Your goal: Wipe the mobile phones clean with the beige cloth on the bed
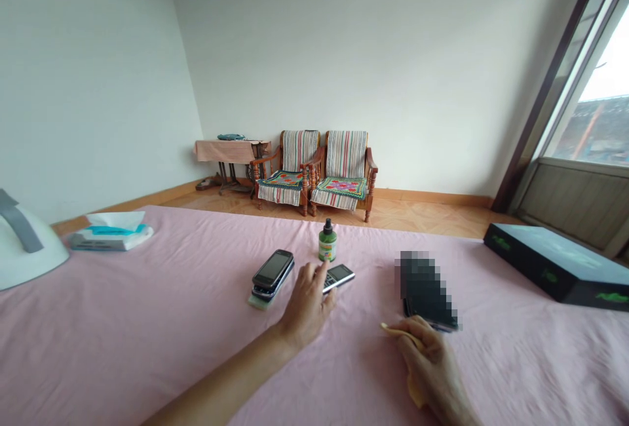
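My left hand (305, 305) has its thumb and fingers closed round the near end of a silver-and-black keypad phone (340, 275), hiding that end. Just behind this phone stands a green spray bottle (327, 244) with a black top. To the left of the hand, a touchscreen phone (273, 268) lies uppermost on a small stack, with a pale green item at the bottom. A yellow cloth (417, 390) is bunched in my right hand (428, 354), whose fingers are closed. Right beyond those fingers lies a dark, partly pixelated phone-like slab (426, 291).
A pink cloth (196, 341) covers the surface. On the left are a tissue pack (113, 232) and a white rounded object with a grey handle (29, 242). A black box (560, 262) sits at right. Two wooden chairs (372, 167) stand by the wall.
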Demonstrator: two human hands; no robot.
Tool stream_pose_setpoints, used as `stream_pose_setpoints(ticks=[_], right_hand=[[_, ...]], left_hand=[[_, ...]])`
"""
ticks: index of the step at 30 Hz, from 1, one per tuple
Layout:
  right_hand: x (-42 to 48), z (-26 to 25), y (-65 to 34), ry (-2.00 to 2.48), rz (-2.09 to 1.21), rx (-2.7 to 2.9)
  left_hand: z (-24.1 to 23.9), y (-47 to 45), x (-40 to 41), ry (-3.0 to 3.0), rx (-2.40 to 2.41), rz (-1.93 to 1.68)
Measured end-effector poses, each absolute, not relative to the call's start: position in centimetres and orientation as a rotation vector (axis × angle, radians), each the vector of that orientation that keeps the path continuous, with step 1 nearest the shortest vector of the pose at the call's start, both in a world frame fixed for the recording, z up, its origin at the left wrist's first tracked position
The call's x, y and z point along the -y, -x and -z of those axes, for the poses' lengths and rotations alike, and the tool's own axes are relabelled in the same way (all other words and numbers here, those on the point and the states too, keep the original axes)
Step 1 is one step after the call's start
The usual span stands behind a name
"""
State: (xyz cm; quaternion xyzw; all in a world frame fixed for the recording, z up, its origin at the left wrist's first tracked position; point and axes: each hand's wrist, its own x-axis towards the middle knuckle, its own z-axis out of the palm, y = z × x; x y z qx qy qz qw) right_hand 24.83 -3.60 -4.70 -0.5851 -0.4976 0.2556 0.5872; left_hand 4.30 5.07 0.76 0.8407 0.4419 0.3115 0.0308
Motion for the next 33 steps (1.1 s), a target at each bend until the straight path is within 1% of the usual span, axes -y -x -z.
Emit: stream_pose_setpoints(ticks=[4, 7, 11, 17, 21, 27, 33], right_hand=[[3.3, 5.5, -25.2, 1.365, -0.59, 1.191], [3.4, 5.3, -25.0, 1.356, -0.586, 1.178], [3.7, 4.6, -24.6, 1.36, -0.591, 1.157], [3.6, 4.6, -24.7, 1.36, -0.594, 1.146], [3.7, 4.6, -24.7, 1.379, -0.609, 1.179], [3.7, 5.0, -24.9, 1.377, -0.609, 1.197], [3.6, 5.1, -25.1, 1.38, -0.601, 1.217]], left_hand=[[-2.4, 0.0, -5.8, -2.566, -1.555, -1.145], [-2.7, 2.5, -6.8, -2.516, -1.759, -1.205], [-2.1, 4.0, -7.8, -2.472, -1.97, -1.139], [-1.7, 4.0, -8.2, -2.44, -2.142, -1.047], [-1.8, 4.2, -8.1, -2.425, -2.165, -1.068], [-1.6, 4.6, -7.9, -2.44, -2.04, -1.141], [0.1, 5.6, -6.6, -2.366, -1.935, -1.153]])
